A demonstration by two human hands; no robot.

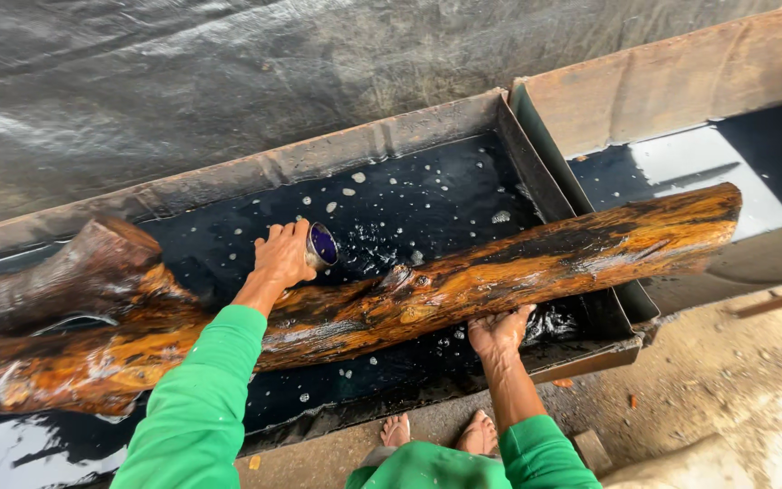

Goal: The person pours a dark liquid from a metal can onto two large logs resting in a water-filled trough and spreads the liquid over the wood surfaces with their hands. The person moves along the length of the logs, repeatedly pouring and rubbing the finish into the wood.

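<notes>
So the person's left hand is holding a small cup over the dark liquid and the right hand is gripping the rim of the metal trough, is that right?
Not quite. The head view shows the right hand under the wet log, gripping the log itself, not the trough rim. The rest holds: the left hand holds a small cup over the dark liquid.

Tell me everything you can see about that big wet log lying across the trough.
The long, gnarled, orange-brown wooden log glistens wet, streaked with black. It lies slanted across the rusty metal trough of dark liquid, its thinner end reaching over a second trough on the right, its thick forked end at the left. The right hand grips its near underside; the left hand, holding a small metal can, hovers by its far side.
</notes>
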